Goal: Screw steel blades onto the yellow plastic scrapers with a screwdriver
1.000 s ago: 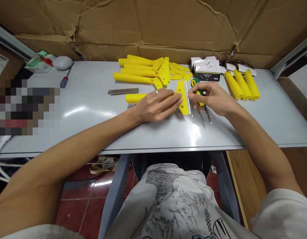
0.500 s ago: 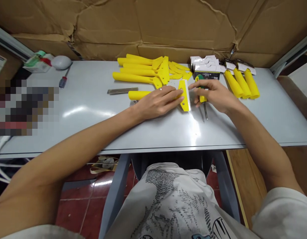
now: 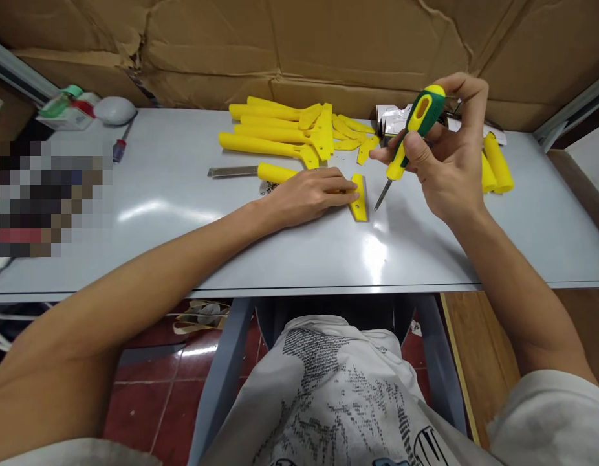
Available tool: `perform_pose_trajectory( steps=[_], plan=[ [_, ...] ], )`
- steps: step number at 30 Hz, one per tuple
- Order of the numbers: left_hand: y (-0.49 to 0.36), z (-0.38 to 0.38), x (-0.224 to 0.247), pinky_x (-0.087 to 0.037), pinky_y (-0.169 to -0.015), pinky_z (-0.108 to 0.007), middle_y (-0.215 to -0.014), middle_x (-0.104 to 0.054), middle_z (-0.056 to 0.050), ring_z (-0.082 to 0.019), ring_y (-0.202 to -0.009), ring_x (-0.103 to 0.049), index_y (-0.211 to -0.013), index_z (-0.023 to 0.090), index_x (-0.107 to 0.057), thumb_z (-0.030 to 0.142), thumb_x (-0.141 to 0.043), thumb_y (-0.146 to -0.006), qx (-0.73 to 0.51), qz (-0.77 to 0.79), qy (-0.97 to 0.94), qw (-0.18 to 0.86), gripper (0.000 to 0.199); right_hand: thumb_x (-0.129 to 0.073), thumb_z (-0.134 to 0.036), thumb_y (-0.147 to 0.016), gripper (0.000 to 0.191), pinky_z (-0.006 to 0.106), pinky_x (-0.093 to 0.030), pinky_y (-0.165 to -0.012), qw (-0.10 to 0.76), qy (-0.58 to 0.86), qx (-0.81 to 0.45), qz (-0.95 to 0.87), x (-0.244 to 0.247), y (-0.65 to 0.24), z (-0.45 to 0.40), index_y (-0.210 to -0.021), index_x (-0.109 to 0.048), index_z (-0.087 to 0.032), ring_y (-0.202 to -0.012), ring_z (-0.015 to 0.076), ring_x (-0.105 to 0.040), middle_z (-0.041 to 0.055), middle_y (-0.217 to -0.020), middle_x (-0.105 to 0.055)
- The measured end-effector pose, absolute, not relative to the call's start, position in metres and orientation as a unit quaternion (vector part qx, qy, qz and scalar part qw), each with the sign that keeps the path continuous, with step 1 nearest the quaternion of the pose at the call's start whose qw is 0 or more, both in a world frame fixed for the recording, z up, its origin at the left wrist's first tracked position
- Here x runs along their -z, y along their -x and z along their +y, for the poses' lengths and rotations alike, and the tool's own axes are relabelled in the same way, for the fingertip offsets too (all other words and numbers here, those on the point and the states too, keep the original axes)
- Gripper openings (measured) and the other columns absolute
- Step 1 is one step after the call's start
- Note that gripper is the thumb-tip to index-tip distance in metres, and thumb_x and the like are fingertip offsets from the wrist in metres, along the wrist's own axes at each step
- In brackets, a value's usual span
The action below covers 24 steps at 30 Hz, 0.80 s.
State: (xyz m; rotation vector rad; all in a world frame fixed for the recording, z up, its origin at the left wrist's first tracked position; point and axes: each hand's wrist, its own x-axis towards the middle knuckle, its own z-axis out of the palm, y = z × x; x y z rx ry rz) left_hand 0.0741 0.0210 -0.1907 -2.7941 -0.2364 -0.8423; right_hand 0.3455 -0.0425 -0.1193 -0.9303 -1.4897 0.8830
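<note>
A yellow scraper (image 3: 359,202) lies on the table with its blade edge facing right and a screw showing in its head. My left hand (image 3: 315,195) is closed over the scraper's handle and pins it down. Raised above the table, my right hand (image 3: 455,149) grips a green and yellow screwdriver (image 3: 418,129). Its tip points down and left, a little to the right of the scraper head and apart from it. Small metal screws (image 3: 267,188) lie partly hidden beside my left wrist.
Several yellow scraper handles (image 3: 265,144) and loose yellow plates (image 3: 350,133) lie at the back. Metal blade strips (image 3: 231,172) are at left. Packaged scrapers (image 3: 498,165) lie at right. A second screwdriver (image 3: 119,150) and a white mouse-shaped object (image 3: 114,110) sit far left.
My right hand has lifted the screwdriver off the table and now holds it tilted, tip down. My left hand stays on the scraper, which has shifted slightly down.
</note>
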Motion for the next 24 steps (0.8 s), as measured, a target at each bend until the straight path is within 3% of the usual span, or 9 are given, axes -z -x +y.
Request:
perform_pose_trajectory(
  steps=[3,6,8,10,13,19,22,24],
  plan=[
    [-0.074,0.022,0.194,-0.067,-0.096,-0.039,-0.133,-0.085,-0.012,-0.024,-0.118,-0.079,-0.139,0.024,-0.08,0.014,-0.051,-0.119,0.283,-0.105,0.949,0.091,0.037,-0.099,-0.058,-0.086,0.067,0.046,-0.078,-0.085,0.594,0.408,-0.327,-0.611,0.125,-0.342,-0.039,-0.135,-0.054,-0.05,-0.119,0.0247,-0.082,-0.0075,-0.167,-0.06],
    [-0.074,0.018,0.195,-0.066,-0.098,-0.041,-0.136,-0.084,-0.014,-0.024,-0.118,-0.079,-0.144,0.024,-0.078,0.017,-0.056,-0.117,0.279,-0.14,0.946,0.092,0.035,-0.099,-0.059,-0.084,0.069,0.041,-0.074,-0.069,0.623,0.401,-0.348,-0.575,0.139,-0.359,-0.018,-0.135,-0.054,-0.048,-0.111,0.0266,-0.083,-0.0041,-0.14,-0.077],
    [-0.074,0.016,0.195,-0.066,-0.096,-0.04,-0.136,-0.084,-0.015,-0.025,-0.116,-0.079,-0.144,0.023,-0.077,0.02,-0.058,-0.118,0.271,-0.164,0.942,0.114,0.033,-0.097,-0.06,-0.088,0.07,0.045,-0.073,-0.077,0.572,0.403,-0.415,-0.582,0.151,-0.378,0.001,-0.139,-0.051,-0.048,-0.109,0.0281,-0.084,-0.0025,-0.12,-0.084],
    [-0.075,0.014,0.195,-0.064,-0.094,-0.038,-0.134,-0.084,-0.014,-0.025,-0.116,-0.079,-0.142,0.023,-0.077,0.024,-0.058,-0.12,0.267,-0.181,0.937,0.138,0.03,-0.102,-0.053,-0.082,0.078,0.045,-0.072,-0.079,0.553,0.378,-0.444,-0.596,0.162,-0.397,0.017,-0.139,-0.049,-0.05,-0.105,0.0279,-0.085,-0.0049,-0.11,-0.086],
    [-0.076,0.014,0.196,-0.061,-0.09,-0.037,-0.131,-0.085,-0.013,-0.024,-0.115,-0.079,-0.142,0.024,-0.077,0.032,-0.055,-0.122,0.277,-0.187,0.929,0.159,0.03,-0.103,-0.048,-0.082,0.079,0.045,-0.072,-0.078,0.551,0.363,-0.453,-0.6,0.172,-0.411,0.03,-0.141,-0.05,-0.052,-0.1,0.0266,-0.085,-0.0059,-0.112,-0.085],
    [-0.076,0.017,0.199,-0.05,-0.077,-0.034,-0.119,-0.084,-0.011,-0.023,-0.106,-0.077,-0.136,0.027,-0.079,0.041,-0.058,-0.122,0.296,-0.204,0.921,0.153,0.029,-0.101,-0.058,-0.084,0.078,0.042,-0.075,-0.079,0.614,0.285,-0.34,-0.653,0.171,-0.382,0.025,-0.148,-0.056,-0.051,-0.091,0.022,-0.082,-0.0033,-0.113,-0.08],
    [-0.076,0.016,0.198,-0.049,-0.077,-0.035,-0.113,-0.083,-0.011,-0.024,-0.104,-0.076,-0.135,0.026,-0.08,0.042,-0.056,-0.122,0.29,-0.2,0.925,0.144,0.031,-0.099,-0.07,-0.081,0.083,0.041,-0.076,-0.082,0.63,0.249,-0.295,-0.674,0.164,-0.366,0.016,-0.154,-0.062,-0.057,-0.09,0.0214,-0.084,-0.0002,-0.14,-0.075],
    [-0.077,0.016,0.197,-0.05,-0.076,-0.035,-0.113,-0.083,-0.012,-0.024,-0.105,-0.076,-0.134,0.024,-0.08,0.042,-0.054,-0.123,0.281,-0.197,0.928,0.143,0.033,-0.102,-0.077,-0.072,0.093,0.043,-0.077,-0.087,0.641,0.231,-0.247,-0.689,0.16,-0.361,0.012,-0.156,-0.067,-0.06,-0.091,0.0234,-0.085,-0.0021,-0.17,-0.058]
  ],
)
